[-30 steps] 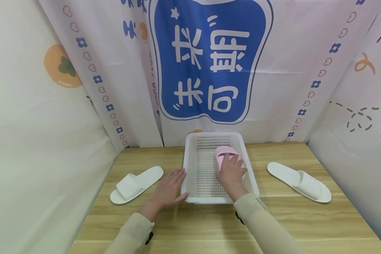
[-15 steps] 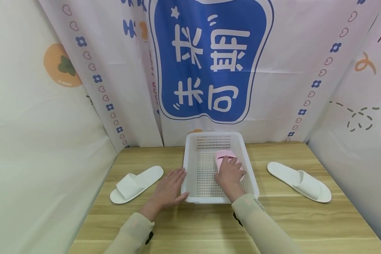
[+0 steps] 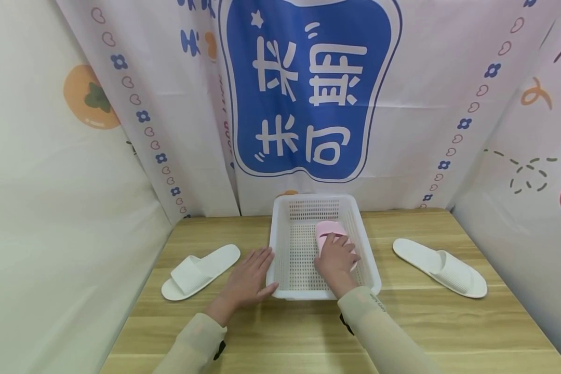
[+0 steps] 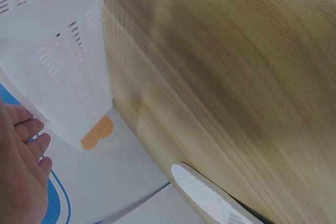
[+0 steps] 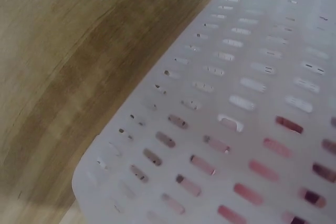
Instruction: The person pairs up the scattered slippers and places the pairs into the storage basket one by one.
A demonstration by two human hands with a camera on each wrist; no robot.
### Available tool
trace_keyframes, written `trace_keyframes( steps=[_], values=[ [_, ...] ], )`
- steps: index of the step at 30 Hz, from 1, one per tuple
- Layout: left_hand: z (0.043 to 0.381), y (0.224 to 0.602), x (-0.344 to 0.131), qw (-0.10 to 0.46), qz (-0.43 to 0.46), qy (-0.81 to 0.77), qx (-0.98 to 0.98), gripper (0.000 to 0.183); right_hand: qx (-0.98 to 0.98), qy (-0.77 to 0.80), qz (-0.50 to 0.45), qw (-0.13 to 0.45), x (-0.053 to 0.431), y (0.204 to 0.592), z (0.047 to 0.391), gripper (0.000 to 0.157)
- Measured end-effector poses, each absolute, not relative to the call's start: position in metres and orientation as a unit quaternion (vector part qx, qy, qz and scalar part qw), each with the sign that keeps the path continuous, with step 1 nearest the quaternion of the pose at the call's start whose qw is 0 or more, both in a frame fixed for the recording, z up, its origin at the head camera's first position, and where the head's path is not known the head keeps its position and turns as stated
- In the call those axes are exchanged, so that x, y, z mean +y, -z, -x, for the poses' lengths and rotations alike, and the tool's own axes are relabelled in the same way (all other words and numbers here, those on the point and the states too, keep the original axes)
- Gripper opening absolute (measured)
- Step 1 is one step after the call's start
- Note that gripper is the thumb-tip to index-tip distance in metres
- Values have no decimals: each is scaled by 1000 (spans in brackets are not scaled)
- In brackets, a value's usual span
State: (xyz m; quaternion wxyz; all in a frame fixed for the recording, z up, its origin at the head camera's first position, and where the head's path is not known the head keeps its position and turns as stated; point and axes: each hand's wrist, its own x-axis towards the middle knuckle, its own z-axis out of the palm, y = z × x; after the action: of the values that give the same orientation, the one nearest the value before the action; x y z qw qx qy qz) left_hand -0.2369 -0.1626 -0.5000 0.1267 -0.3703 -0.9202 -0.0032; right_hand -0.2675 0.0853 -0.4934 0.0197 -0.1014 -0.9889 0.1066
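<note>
A pink slipper (image 3: 330,227) lies inside a white slotted plastic basket (image 3: 274,234), near its right wall. My right hand (image 3: 337,259) reaches over the front rim and grips the slipper around its strap, covering the heel part. Through the basket's slots in the right wrist view, pink patches (image 5: 262,170) show; the hand itself is hidden there behind the basket wall (image 5: 215,93). My left hand (image 3: 249,278) rests against the basket's left rim with straight fingers. In the left wrist view, those fingers (image 4: 38,146) lie along the basket's edge.
On the wooden table (image 3: 308,337), one white slipper (image 3: 191,278) lies left of the basket and another white slipper (image 3: 441,267) lies to its right. A printed cloth (image 3: 402,156) hangs right behind the basket, and cloth walls close in both sides.
My right hand and the pink slipper have shifted slightly toward me inside the basket. The left hand, the basket and the white slippers have stayed put.
</note>
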Motion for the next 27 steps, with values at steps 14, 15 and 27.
trace_keyframes(
  steps=[14,15,27],
  values=[
    [236,498,-162,125,376,6,-918,75,-987,-119,110,-11,84,496,268,92],
    [236,498,-162,125,376,6,-918,75,-987,-117,109,-14,84,496,268,92],
    [235,496,-162,119,370,2,-921,75,-983,-125,128,-51,79,494,270,87]
  ],
)
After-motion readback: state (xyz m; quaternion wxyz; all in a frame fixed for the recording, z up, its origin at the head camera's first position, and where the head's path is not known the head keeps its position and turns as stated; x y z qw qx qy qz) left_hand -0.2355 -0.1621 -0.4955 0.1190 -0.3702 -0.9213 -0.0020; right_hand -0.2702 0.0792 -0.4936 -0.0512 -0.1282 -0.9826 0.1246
